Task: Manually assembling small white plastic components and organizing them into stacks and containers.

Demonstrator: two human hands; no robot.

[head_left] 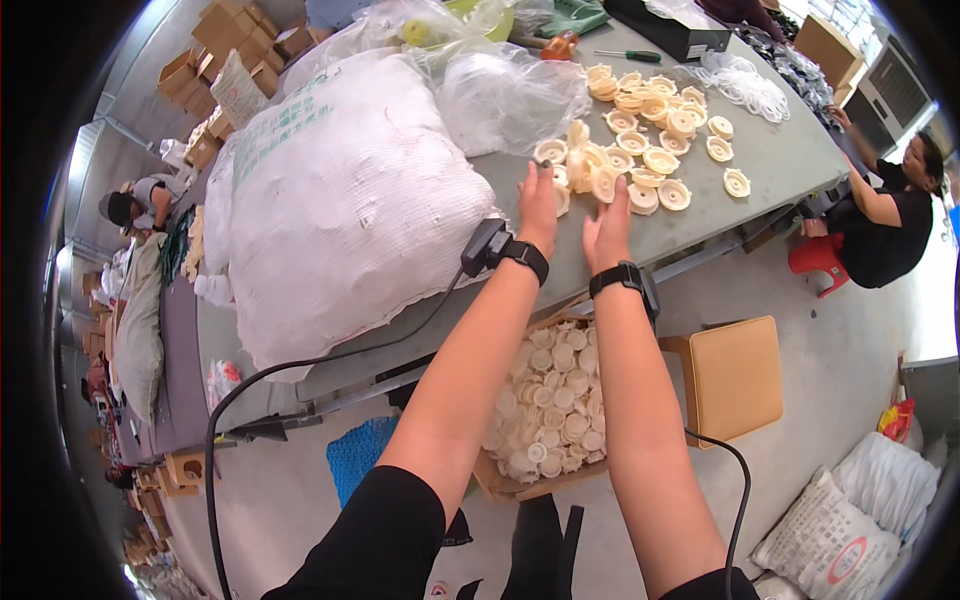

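Both arms reach out over the grey-green table (pixel 780 165). My left hand (pixel 538 210) is at the near edge of a spread of round cream plastic caps (pixel 660 108), its fingers stretched out, beside a large white woven sack (pixel 350 200). My right hand (pixel 608 232) faces it from the right, fingers also extended. Between the two palms is a small heap of the same caps (pixel 588 165), touching or close to the fingertips; neither hand is closed around a single cap. Below my forearms, a cardboard box (pixel 505 488) holds many paler round caps (pixel 560 395).
Clear plastic bags (pixel 510 95), a green-handled screwdriver (pixel 628 55), a coil of white cord (pixel 742 85) and a black box (pixel 670 35) lie farther back. A tan stool (pixel 735 380) stands right of the box. A person (pixel 885 215) sits at right; white sacks (pixel 830 535) lie lower right.
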